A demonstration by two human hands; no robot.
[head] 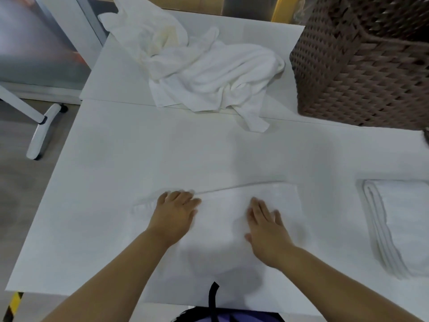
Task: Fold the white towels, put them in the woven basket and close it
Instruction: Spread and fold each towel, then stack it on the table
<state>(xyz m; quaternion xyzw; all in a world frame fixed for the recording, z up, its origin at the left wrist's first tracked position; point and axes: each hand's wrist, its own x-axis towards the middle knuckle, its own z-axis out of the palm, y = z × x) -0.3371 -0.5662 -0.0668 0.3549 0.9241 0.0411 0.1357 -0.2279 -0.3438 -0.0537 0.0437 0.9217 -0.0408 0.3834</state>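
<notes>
1. Nearest the camera, a black strap point(213, 296) hangs at the bench's point(111, 159) near edge, between the two forearms.
2. Left grip point(176, 214): open, palm down, fingers straight. It presses on the flat towel point(222, 217) at that towel's left part, with the fingertips close to its far edge. It holds nothing.
3. Right grip point(267, 228): open, palm down, fingers slightly spread. It rests on the same towel, right of its middle, and also holds nothing.
4. Flat towel: lies spread at the middle of the near edge, under both grips, and extends outward past each of them. Its long axis runs left to right along the near edge. Its far edge slants slightly away toward the right.
5. Open room: bare bench surface lies between the towel's far edge and the seam crossing the bench. More lies from the towel's left end to the left edge.
6. Folded towels point(406, 224): a stack at the right edge, apart from the flat towel. The layered folds face left, and the long axis runs near to far.
7. Loose towel pile point(209, 73): crumpled at the far middle, straddling the seam, with one corner trailing toward the near side.
8. Woven basket point(362, 73): brown, at the far right corner, near the pile. Its top is blurred, so the lid's state cannot be told.
</notes>
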